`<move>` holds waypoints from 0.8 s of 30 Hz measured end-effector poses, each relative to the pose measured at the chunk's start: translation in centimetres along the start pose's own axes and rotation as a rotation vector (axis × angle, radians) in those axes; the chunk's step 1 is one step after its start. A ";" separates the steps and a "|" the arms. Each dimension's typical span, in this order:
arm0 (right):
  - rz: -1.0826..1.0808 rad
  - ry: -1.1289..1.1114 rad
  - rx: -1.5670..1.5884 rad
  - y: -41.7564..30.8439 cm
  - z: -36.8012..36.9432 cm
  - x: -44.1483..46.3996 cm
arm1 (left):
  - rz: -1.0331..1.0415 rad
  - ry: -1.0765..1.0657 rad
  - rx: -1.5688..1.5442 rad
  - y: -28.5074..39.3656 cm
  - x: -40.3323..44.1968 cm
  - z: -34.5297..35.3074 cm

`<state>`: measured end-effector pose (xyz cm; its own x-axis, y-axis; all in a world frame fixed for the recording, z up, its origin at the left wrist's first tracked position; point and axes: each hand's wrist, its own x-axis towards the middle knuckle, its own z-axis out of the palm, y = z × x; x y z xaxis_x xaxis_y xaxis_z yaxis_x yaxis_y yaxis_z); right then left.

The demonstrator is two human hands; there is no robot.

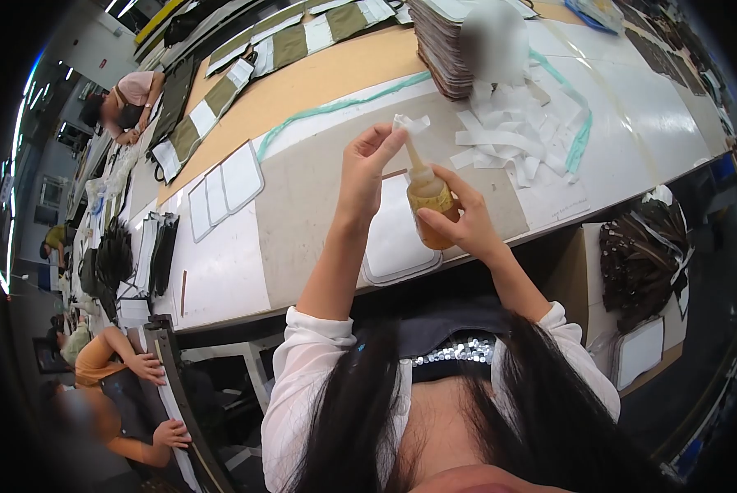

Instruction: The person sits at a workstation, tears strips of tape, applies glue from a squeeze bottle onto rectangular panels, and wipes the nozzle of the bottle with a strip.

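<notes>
My right hand [459,215] is wrapped round a bottle [431,197] of amber liquid with a yellow label and a long narrow nozzle. A small crumpled white piece, paper or cloth [412,123], is pinched between the thumb and fingers of my left hand [373,156], at the nozzle's tip. Below the bottle, a stack of white rounded panels with grey edges [393,238] lies at the table's near edge. Whether the white piece touches the nozzle, I cannot tell.
Loose white strips [508,140] lie right of my hands, beside a tall stack of panels [442,49]. A green band [335,107] crosses the table [302,238]. Several people work at the left; one in orange [105,353] is closest. A box [631,329] stands lower right.
</notes>
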<state>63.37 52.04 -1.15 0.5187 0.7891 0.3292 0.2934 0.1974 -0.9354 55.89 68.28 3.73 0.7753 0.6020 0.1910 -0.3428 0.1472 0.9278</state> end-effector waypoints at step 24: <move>0.112 -0.114 0.173 2.5 -1.7 -1.2 | 0.013 0.248 -0.126 -0.2 2.7 -4.8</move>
<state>64.81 50.63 -3.63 0.4437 0.8702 0.2141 0.0917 0.1936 -0.9768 55.51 73.70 2.51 0.6223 0.7758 0.1042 -0.4272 0.2250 0.8757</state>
